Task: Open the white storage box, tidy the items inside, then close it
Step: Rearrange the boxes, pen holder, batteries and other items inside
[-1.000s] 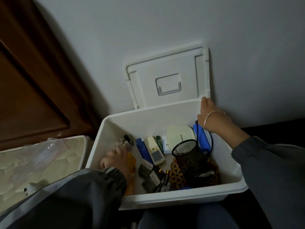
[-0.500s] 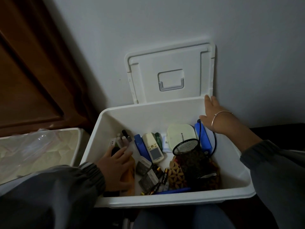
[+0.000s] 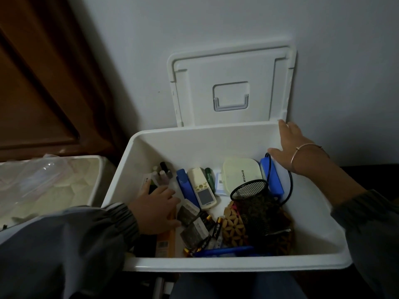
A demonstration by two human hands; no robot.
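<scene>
The white storage box (image 3: 216, 143) is seen open on the floor against the wall, its lid (image 3: 233, 87) propped upright behind the far rim, just beyond the box. The left hand (image 3: 157, 208) is lowered inside the box at the near-left, fingers spread and loose over an orange flat pack (image 3: 165, 240) and small grey packets (image 3: 194, 225); nothing is seen clamped in it. The right hand (image 3: 295, 147) is held open at the far-right corner, fingertips at the rim, thumb near a blue power bank (image 3: 273, 178) with a black cable (image 3: 289, 184); whether the wall is touched cannot be told. The clutter is spread across the floor of the box between the hands: small bottles (image 3: 163, 171) far-left, just ahead of the left fingers; a blue stapler (image 3: 185, 188) and a white remote (image 3: 201, 186) lying side by side, long axes running near-to-far; a pale green case (image 3: 241, 173) behind a black mesh pen cup (image 3: 252, 199) tilted over patterned coasters (image 3: 233, 223). Loose batteries (image 3: 216, 227) and a blue pen (image 3: 226, 250) lie along the near wall. The bottles, stapler and packets are judged nearer the left hand, the power bank nearer the right. Tidying is judged only begun; the lid is not yet down
</scene>
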